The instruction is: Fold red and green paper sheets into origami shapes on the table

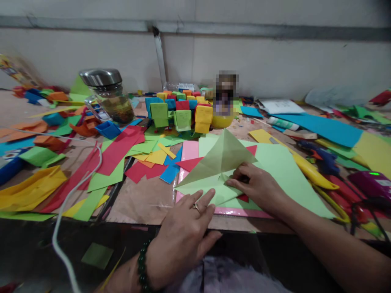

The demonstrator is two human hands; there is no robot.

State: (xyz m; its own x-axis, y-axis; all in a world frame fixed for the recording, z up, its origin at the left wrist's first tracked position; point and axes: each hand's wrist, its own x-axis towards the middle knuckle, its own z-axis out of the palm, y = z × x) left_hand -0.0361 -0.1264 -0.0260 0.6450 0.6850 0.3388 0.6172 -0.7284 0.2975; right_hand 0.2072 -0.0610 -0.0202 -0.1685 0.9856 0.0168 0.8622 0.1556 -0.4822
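The left hand (187,228), empty grip loosely spread, touches the folded green sheet (224,152) on the counter (143,201) while the right hand (258,185), grip closed, pinches its small flap (223,178), which could crease askew if the loose sheets (281,175) beneath slip
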